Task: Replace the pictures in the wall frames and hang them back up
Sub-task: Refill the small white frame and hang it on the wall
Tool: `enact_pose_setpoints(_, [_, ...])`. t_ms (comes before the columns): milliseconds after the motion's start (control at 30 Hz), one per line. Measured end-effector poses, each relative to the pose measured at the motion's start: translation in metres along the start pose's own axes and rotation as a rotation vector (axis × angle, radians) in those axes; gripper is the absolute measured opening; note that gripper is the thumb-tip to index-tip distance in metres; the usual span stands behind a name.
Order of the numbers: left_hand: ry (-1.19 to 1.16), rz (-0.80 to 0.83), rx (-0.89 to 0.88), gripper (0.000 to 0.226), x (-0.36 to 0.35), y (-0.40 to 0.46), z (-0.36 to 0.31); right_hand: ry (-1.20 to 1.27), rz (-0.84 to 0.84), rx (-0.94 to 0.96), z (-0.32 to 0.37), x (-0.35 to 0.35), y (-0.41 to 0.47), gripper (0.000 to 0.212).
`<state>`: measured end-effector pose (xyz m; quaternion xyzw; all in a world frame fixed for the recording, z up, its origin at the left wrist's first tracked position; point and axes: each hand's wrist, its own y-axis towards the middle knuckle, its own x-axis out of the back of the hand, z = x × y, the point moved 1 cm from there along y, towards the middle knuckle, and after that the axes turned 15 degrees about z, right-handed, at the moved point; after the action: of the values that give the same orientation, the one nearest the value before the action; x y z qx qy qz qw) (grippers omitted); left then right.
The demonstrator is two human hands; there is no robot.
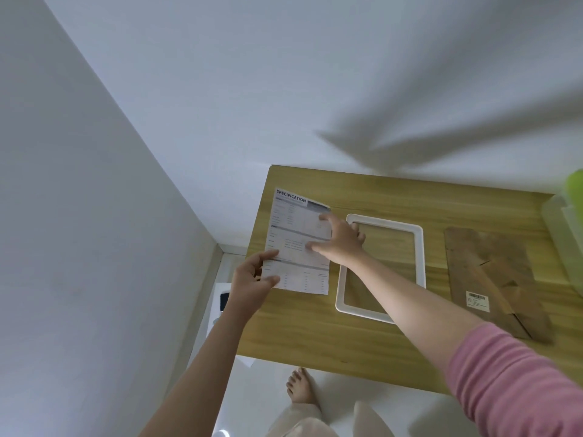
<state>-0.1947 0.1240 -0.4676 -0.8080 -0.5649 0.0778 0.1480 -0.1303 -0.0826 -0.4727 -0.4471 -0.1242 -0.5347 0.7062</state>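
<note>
A light wooden table (299,335) stands in a corner of white walls. Nearest, the left hand (252,283) pinches the lower left edge of a printed specification sheet (298,244), thumb on top and fingers beneath. The right hand (339,239) lies on the sheet's right side with its fingers spread flat, gripping nothing. Just right of the sheet lies an empty white picture frame (381,223), and farther right a brown backing board (492,279).

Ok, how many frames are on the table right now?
1: a white frame lying flat mid-table, right of the sheet. Others may sit outside the view.
</note>
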Motion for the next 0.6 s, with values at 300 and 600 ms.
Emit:
enact_pose_setpoints(300, [-0.181, 0.024, -0.086, 0.044, -0.004, -0.007, -0.020, 0.641, -0.208, 0.220, 0.002, 0.027, -0.030, 0.040])
enact_pose_setpoints(600, [0.317, 0.104, -0.026, 0.033, -0.084, 0.008, -0.004, 0.365, -0.432, 0.072, -0.090, 0.039, -0.087, 0.037])
